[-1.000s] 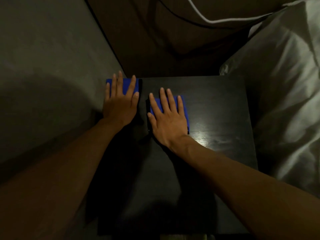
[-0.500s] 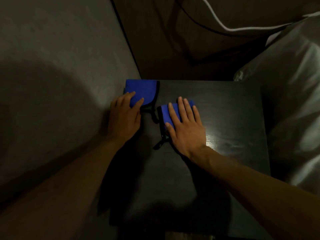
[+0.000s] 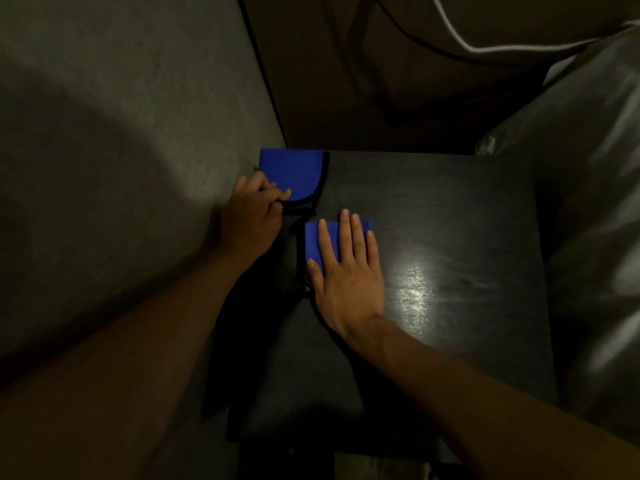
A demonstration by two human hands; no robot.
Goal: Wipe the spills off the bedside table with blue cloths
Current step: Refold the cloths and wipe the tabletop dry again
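I have my left hand (image 3: 251, 220) at the far-left corner of the bedside table (image 3: 450, 209); a second ago it lay flat on the far cloth (image 3: 291, 173), and now its fingers have curled back and pinch that cloth's near edge, leaving most of the blue bare; my right hand (image 3: 346, 271) stays flat, fingers straight and slightly apart, pressing the near cloth (image 3: 317, 242), which has slid nearer; I judge the left cloth is being gathered; the shiny streak (image 3: 412, 289) to the right looks unwiped.
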